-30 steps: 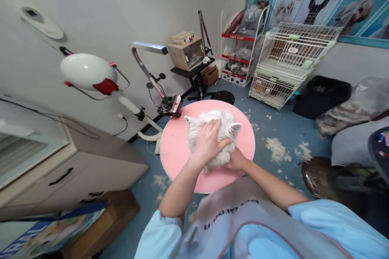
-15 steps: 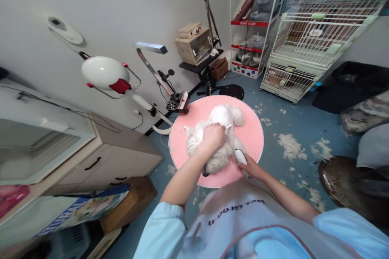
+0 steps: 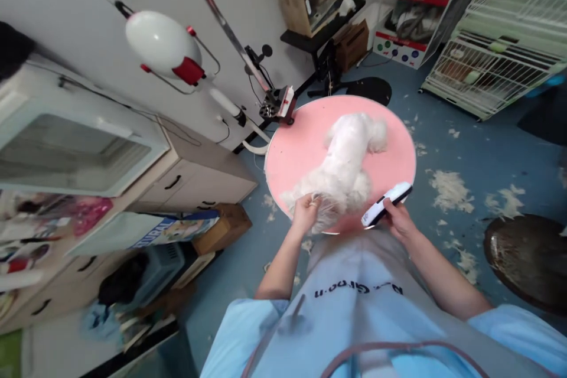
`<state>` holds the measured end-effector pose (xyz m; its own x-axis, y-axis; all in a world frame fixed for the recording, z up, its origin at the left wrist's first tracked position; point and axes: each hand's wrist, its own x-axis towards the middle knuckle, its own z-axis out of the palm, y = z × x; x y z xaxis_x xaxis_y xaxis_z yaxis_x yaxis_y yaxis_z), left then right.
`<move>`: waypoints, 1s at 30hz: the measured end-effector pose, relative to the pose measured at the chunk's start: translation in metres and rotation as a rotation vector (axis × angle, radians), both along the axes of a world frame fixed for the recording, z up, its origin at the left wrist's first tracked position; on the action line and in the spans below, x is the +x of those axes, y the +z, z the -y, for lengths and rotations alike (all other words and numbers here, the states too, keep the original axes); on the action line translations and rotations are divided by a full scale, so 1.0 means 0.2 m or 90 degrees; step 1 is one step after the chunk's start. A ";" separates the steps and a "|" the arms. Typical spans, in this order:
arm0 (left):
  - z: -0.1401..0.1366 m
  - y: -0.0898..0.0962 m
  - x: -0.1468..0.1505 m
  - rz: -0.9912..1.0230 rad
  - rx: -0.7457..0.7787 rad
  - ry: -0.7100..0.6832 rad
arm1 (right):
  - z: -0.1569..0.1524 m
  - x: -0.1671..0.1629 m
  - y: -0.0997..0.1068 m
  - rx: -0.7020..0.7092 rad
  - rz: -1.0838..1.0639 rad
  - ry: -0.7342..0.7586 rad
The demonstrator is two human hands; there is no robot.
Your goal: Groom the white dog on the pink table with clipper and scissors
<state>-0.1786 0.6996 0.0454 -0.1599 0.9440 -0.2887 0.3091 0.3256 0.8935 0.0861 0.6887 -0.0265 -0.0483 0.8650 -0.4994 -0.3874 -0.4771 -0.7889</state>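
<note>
A white dog stands on a round pink grooming table. Its body is cropped short, while the hair on its head and legs is longer. My left hand is closed on hair at the dog's head, by the table's near edge. Held in my right hand is a white and black hair clipper, at the near right edge of the table and apart from the dog. The dog's face is hidden from view.
Cut fur lies in clumps on the blue floor. A tool holder adjoins the table's far left edge, near a white and red dryer on a stand. A cabinet is at left, a wire cage at far right, a round brown stool at right.
My left hand has shifted from atop the dog's neck to hair at its head. My right hand has drawn the clipper away from the dog. The view has tilted down.
</note>
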 end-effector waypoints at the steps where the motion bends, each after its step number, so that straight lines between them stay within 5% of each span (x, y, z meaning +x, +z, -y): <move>1: 0.03 -0.03 0.01 0.009 -0.005 0.029 | 0.03 -0.04 0.02 0.007 0.000 -0.002; 4: 0.11 -0.12 0.03 0.036 -0.011 0.097 | 0.14 -0.17 0.11 0.089 0.021 0.022; 8: 0.18 -0.21 0.07 0.099 0.016 0.132 | 0.22 -0.34 0.20 0.316 0.196 0.102; 13: 0.21 -0.27 0.10 0.200 0.039 0.148 | 0.22 -0.44 0.18 0.592 0.363 0.182; 30: 0.20 -0.29 0.06 0.264 0.053 0.180 | 0.17 -0.48 0.18 0.740 0.405 0.185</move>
